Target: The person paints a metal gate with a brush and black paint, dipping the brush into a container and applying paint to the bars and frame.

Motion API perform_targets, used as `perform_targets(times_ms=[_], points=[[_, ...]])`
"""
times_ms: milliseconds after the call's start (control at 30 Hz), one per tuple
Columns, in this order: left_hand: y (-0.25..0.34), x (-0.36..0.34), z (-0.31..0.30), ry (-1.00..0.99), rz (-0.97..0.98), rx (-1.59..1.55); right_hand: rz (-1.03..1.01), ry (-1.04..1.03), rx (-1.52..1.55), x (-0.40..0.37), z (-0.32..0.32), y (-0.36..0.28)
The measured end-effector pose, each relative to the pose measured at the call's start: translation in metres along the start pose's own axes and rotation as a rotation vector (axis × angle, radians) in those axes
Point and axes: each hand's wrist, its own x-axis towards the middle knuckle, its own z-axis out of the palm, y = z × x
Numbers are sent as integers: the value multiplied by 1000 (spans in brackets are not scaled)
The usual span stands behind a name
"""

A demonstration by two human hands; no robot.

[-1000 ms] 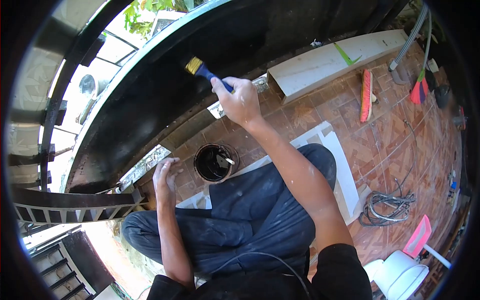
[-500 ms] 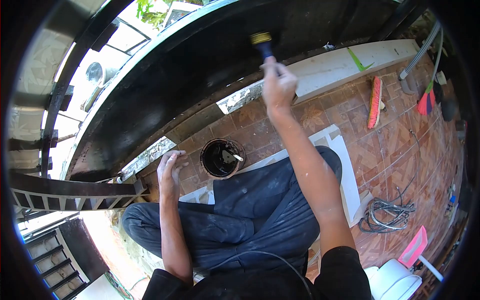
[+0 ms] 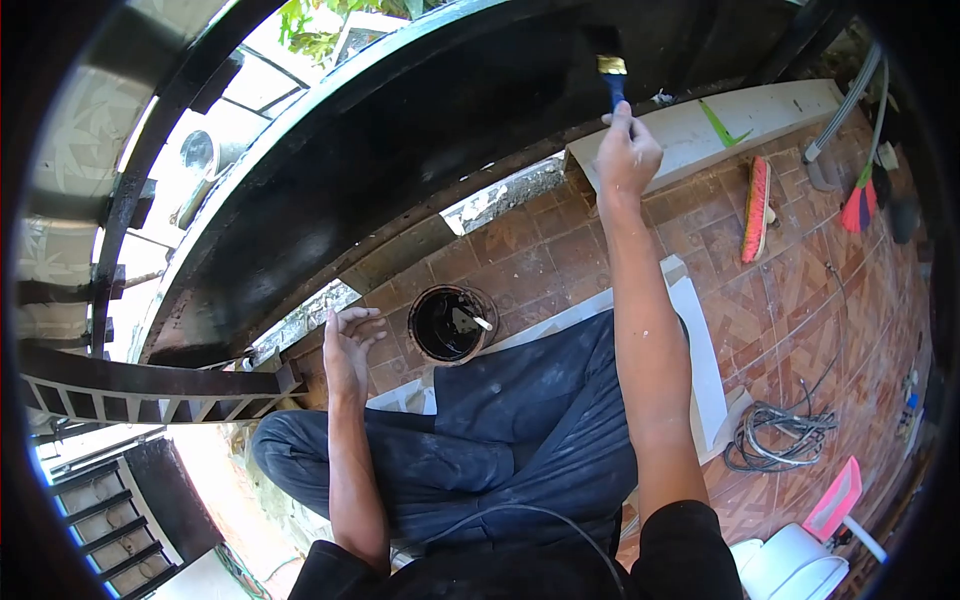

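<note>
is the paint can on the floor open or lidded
Open. The paint can stands upright with no lid; its dark inside shows, with a pale stick resting in it.

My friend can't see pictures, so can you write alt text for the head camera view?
A seated person's right hand holds a paintbrush against a black curved metal panel. The left hand rests on the tiled floor beside an open can of black paint.
</note>
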Motion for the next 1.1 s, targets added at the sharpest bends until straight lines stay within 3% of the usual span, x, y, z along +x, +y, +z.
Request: perform_targets(times_ms=[67,267,400,433,467,567,600,667,833,933,967,1100], points=[[0,1,0,0,4,-21,51,69,15,-4,8,4],[-3,2,4,-39,22,-5,-247,-643,-92,-90,25,-14],[-2,1,6,2,68,-13,-91,-735,-189,-60,13,-22],[-2,1,6,10,86,-25,-54,-644,-145,-44,16,-1],[-2,1,6,12,86,-26,20,-531,91,-25,11,7],[-2,1,6,17,87,-19,192,-87,66,20,-5,14],[-2,1,6,24,93,-12,194,-83,65,17,-4,13],[-2,2,7,27,96,-7,57,61,28,1,5,8],[-2,2,4,56,136,-8,-254,-404,17,-93,37,-6],[-4,3,2,65,120,-4,-409,-588,-100,-85,31,-7],[-4,3,3,58,119,2,-526,-563,-243,-77,25,-9],[-2,3,6,72,114,14,-654,-574,-539,-51,-19,-68]])
